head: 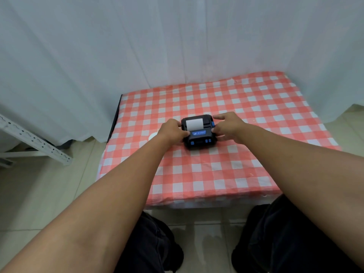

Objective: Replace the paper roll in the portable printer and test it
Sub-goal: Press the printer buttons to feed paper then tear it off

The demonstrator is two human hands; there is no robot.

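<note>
A: Start at the fingers. How do the 2 hands stand?

B: The left hand (pixel 171 129) presses its fingers (pixel 183 133) against the left side of the portable printer (pixel 199 132); the right hand (pixel 226 125) does the same on the right side, with one finger stretched toward the rear corner. Both sets of fingers are closed against the casing, so the printer is held between them, resting on the tabletop (pixel 206 174).

A: How far along does the task appear?

B: A white paper strip (pixel 194 124) shows in the upper half of the printer, so a roll seems to be seated. Whether the cover is fully latched cannot be told. Judged from this, loading is largely done; closing and the test print remain.

A: And the printer itself?

B: A small black body with a blue label and blue buttons on the near face, sitting near the middle of the red-and-white checked cloth. A round white object (pixel 152 136) lies just left of it, partly hidden by the left wrist; it may be a roll, but this is uncertain.
</note>
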